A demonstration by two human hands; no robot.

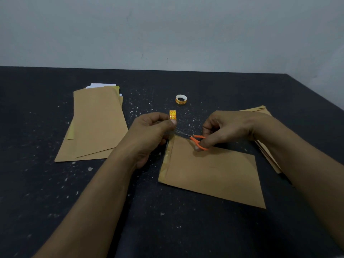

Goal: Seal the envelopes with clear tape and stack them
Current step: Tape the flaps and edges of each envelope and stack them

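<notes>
head view: cutting the tape. left hand [152, 131] pinches a small tape roll [173, 115] between thumb and curled fingers. right hand [227, 127] has its fingers curled through the handles of orange scissors [198, 141], with the blades pointing at the clear strip stretched below the roll. whether the blades are parted or closed is too small to tell. the envelope [214, 174] lies flat on the dark table [186, 229], just below both hands, and a shiny band of tape [167, 155] runs along its left edge. a pile of brown envelopes [96, 123] sits well to the left, and a second pile [264, 112] lies partly under the right forearm. a spare roll [181, 99] rests farther back.

handling, as judged: the envelope looks light, thin and bendy, and likely to slide on the table. it is best pressed flat while taping and lifted by a long edge for stacking. the tape seems flimsy and clingy, so it should be kept taut and held only by the roll and the free end.
</notes>
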